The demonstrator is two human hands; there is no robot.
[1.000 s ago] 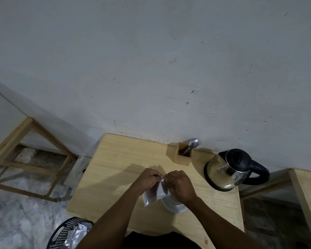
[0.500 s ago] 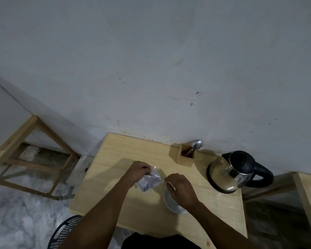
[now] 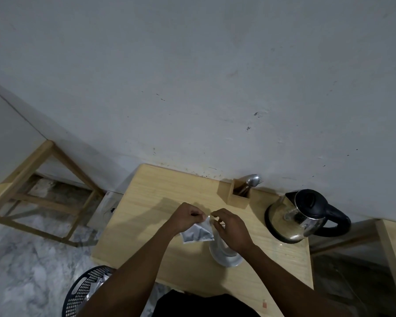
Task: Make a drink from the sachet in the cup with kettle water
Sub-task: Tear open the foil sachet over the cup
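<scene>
My left hand pinches the sachet at its top edge. My right hand has its fingers curled at the same edge; whether they grip it I cannot tell. The sachet hangs just left of the cup on the worktop. The kettle stands to the right, apart.

The surface is pale wood. The sachet is silvery grey, the cup white. The kettle is shiny steel with black lid and handle. A black perforated basket stands on mottled grey floor.
</scene>
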